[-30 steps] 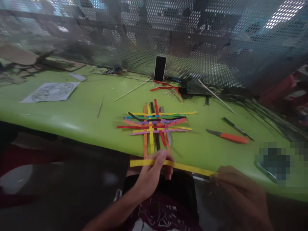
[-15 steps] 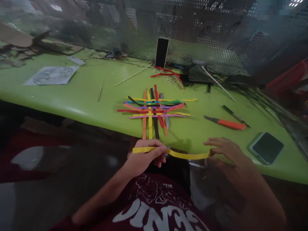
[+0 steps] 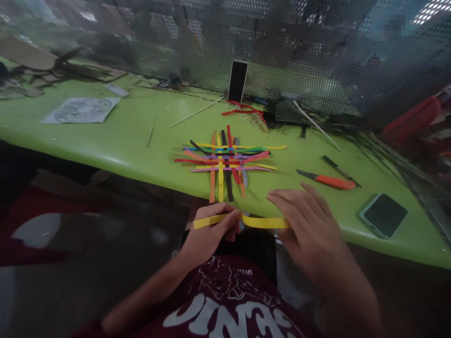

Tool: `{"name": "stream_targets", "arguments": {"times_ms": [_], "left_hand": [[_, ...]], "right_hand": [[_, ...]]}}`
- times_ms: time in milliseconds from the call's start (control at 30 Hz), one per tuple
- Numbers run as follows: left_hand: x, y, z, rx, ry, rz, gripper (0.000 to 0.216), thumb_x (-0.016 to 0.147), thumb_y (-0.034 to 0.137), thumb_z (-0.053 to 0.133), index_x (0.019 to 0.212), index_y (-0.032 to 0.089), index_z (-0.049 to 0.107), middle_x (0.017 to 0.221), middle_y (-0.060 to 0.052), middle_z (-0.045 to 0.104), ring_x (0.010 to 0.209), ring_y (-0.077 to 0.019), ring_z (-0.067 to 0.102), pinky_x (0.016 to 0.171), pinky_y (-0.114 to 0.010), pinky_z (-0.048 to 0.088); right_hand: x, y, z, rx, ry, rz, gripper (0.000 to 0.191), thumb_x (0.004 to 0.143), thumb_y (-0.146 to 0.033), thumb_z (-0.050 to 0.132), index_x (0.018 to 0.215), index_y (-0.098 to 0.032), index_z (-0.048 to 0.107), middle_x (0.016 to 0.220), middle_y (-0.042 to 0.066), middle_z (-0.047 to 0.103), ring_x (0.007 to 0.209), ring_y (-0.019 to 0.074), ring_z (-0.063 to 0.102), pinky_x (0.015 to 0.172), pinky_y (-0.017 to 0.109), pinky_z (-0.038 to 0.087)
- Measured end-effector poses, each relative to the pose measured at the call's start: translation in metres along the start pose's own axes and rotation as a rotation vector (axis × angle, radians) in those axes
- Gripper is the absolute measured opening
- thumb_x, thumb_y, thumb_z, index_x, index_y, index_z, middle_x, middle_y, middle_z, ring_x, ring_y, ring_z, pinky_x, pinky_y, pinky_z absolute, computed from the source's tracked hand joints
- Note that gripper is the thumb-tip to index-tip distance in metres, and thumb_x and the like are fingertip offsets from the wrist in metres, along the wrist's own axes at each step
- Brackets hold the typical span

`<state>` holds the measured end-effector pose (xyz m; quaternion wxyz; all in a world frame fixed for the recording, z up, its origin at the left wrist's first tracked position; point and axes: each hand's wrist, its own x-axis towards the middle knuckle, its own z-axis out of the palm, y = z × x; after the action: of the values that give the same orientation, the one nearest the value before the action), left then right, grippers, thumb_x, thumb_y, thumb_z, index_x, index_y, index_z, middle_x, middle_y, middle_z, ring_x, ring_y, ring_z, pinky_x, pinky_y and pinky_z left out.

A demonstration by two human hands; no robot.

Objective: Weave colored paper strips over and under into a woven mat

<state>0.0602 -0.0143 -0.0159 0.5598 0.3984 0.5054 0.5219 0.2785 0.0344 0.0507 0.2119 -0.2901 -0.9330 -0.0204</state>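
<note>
My left hand (image 3: 214, 225) pinches a yellow strip (image 3: 264, 222) between thumb and fingers, just off the table's front edge. One end of the strip lies across the back of that hand. The other end runs into my right hand (image 3: 306, 225), where the fingers hide it; some of these fingers are stretched out above the strip. Beyond my hands, a loosely woven mat of coloured strips (image 3: 221, 162) lies flat on the green table (image 3: 141, 164). Its strips are orange, yellow, black, red, purple, blue and green, with uneven ends.
An orange-handled knife (image 3: 334, 181) and a dark pen-like tool (image 3: 340, 169) lie to the right, near a phone (image 3: 384, 215). Another phone (image 3: 237, 81) leans upright at the back beside red strips (image 3: 243, 111). A disc in a paper sleeve (image 3: 82, 110) lies at left.
My right hand has moved left along the yellow strip, closer to my left hand, and less of the strip shows between them. My left hand keeps its pinch. The woven mat looks unchanged.
</note>
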Motion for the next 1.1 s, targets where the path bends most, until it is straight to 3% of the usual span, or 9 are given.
{"name": "stream_targets", "arguments": {"times_ms": [100, 200, 267, 400, 533, 667, 833, 1100], "left_hand": [[0.002, -0.004, 0.001, -0.064, 0.007, -0.033, 0.031, 0.090, 0.041, 0.072, 0.074, 0.015, 0.064, 0.059, 0.000, 0.064, 0.045, -0.0075, 0.052, 0.045, -0.019, 0.042], [0.003, -0.006, 0.002, -0.103, 0.036, -0.029, 0.033, 0.090, 0.044, 0.073, 0.076, 0.015, 0.064, 0.059, 0.001, 0.063, 0.045, -0.0072, 0.050, 0.045, -0.019, 0.041], [0.003, -0.006, 0.002, -0.118, 0.034, -0.030, 0.034, 0.089, 0.044, 0.074, 0.075, 0.015, 0.064, 0.059, 0.001, 0.063, 0.045, -0.0069, 0.050, 0.044, -0.019, 0.040], [0.000, -0.006, 0.002, -0.194, -0.042, -0.072, 0.035, 0.090, 0.045, 0.073, 0.075, 0.015, 0.063, 0.060, 0.002, 0.062, 0.043, -0.0059, 0.049, 0.042, -0.017, 0.039], [0.001, -0.011, -0.001, -0.303, -0.227, -0.151, 0.035, 0.089, 0.046, 0.074, 0.078, 0.014, 0.065, 0.063, 0.001, 0.065, 0.045, -0.0067, 0.053, 0.042, -0.017, 0.041], [0.005, -0.011, -0.005, -0.438, -0.352, -0.171, 0.031, 0.090, 0.042, 0.076, 0.083, 0.013, 0.068, 0.062, 0.000, 0.066, 0.041, -0.0057, 0.051, 0.039, -0.016, 0.039], [0.007, -0.006, -0.002, -0.496, -0.316, -0.099, 0.035, 0.086, 0.045, 0.080, 0.080, 0.013, 0.069, 0.054, 0.002, 0.062, 0.034, -0.0033, 0.041, 0.034, -0.015, 0.032], [0.005, -0.016, -0.006, -0.283, -0.302, -0.027, 0.039, 0.087, 0.052, 0.077, 0.079, 0.015, 0.070, 0.052, 0.003, 0.058, 0.039, -0.0057, 0.045, 0.038, -0.016, 0.035]], "right_hand": [[0.008, -0.005, 0.004, -0.169, 0.048, -0.011, 0.056, 0.095, -0.009, 0.053, 0.151, -0.011, 0.044, 0.132, 0.019, 0.067, 0.125, 0.0341, 0.060, 0.118, 0.062, 0.037], [0.011, -0.009, 0.001, -0.149, 0.072, -0.052, 0.069, 0.095, -0.005, 0.052, 0.161, -0.014, 0.031, 0.142, 0.018, 0.062, 0.134, 0.0322, 0.055, 0.122, 0.062, 0.032], [0.012, -0.010, 0.002, -0.136, 0.020, -0.107, 0.065, 0.097, -0.005, 0.048, 0.160, -0.015, 0.034, 0.138, 0.016, 0.065, 0.130, 0.0310, 0.057, 0.121, 0.063, 0.033], [0.017, -0.010, 0.015, -0.181, -0.067, -0.201, 0.036, 0.101, -0.009, 0.049, 0.134, -0.010, 0.063, 0.106, 0.013, 0.075, 0.096, 0.0278, 0.065, 0.094, 0.048, 0.051], [0.020, -0.005, 0.025, -0.167, -0.034, -0.232, 0.023, 0.103, -0.013, 0.052, 0.113, -0.012, 0.072, 0.087, 0.008, 0.073, 0.078, 0.0229, 0.059, 0.071, 0.038, 0.045], [0.021, -0.004, 0.029, -0.144, -0.040, -0.228, 0.023, 0.103, -0.015, 0.052, 0.114, -0.013, 0.071, 0.088, 0.008, 0.074, 0.078, 0.0222, 0.058, 0.071, 0.037, 0.041], [0.020, -0.012, 0.041, -0.126, -0.019, -0.192, 0.028, 0.105, -0.015, 0.044, 0.109, -0.011, 0.071, 0.082, 0.007, 0.071, 0.073, 0.0212, 0.057, 0.068, 0.037, 0.041], [0.020, -0.025, 0.041, -0.049, -0.038, -0.195, 0.026, 0.103, -0.009, 0.041, 0.096, -0.013, 0.066, 0.078, 0.007, 0.065, 0.067, 0.0195, 0.054, 0.065, 0.034, 0.043]]}}
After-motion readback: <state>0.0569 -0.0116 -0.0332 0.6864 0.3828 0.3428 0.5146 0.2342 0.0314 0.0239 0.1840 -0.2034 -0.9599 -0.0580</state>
